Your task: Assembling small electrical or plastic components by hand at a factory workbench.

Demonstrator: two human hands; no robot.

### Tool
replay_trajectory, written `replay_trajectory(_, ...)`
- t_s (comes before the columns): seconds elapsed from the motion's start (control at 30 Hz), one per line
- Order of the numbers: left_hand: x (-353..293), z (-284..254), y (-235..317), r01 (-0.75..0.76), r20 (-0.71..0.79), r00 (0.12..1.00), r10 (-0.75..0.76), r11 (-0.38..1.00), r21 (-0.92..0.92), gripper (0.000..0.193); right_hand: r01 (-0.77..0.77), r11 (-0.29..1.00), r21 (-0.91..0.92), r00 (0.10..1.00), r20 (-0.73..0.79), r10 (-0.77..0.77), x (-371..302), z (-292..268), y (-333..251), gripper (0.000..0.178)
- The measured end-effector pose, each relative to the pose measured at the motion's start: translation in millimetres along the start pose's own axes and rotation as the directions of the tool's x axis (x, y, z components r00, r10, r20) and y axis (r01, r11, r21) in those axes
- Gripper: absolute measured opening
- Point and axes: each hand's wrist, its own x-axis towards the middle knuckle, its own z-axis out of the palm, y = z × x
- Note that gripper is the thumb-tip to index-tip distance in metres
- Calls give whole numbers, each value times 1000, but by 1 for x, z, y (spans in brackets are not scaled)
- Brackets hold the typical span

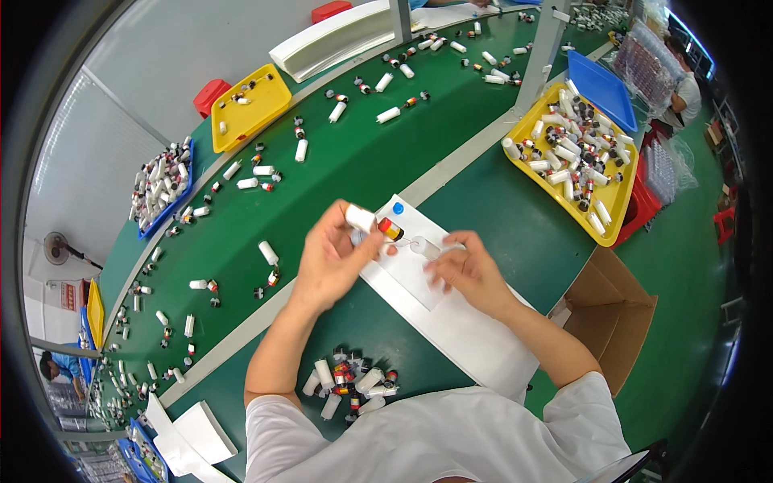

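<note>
My left hand [328, 262] is closed around a white cylinder [360, 218]. Against its fingertips sits a small battery-like part [391, 229] with a red, yellow and black wrap. A thin wire runs from that part toward a translucent white sleeve [424, 248]. My right hand [475, 278] has its bent fingers on the near end of this sleeve, slightly smeared by motion. Below both hands lies a long white sheet or board [475, 338], with a small blue round piece [398, 208] at its far end.
Several similar parts form a pile [350, 385] close to my body. A green conveyor belt [338, 173] carries scattered ones. On the right stand a yellow tray [616, 221] full of them, a blue tray [600, 90] and an open cardboard box [616, 322]. A metal post [535, 60] rises beyond.
</note>
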Motion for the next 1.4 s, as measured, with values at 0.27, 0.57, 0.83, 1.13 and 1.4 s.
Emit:
replay_trajectory(0.27,-17,38,-17,-63,71,996,50,980,187,20,153,965,211,985,47,-167,-11,3,-62,65)
replay_trajectory(0.57,-10,42,-22,-515,201,833,515,591,620,25,422,805,-416,897,66,-436,-19,22,-79,62)
replay_trajectory(0.83,-14,34,-24,144,125,983,-134,987,-73,36,605,394,-692,729,281,-624,-11,19,-64,58)
replay_trajectory(1.13,-14,25,-35,461,382,866,-322,811,-360,27,583,284,-761,678,263,-686,2,9,-84,62)
replay_trajectory(1.4,-14,29,-31,357,263,925,-276,867,-347,33,302,945,129,939,-214,-270,-23,28,-58,11)
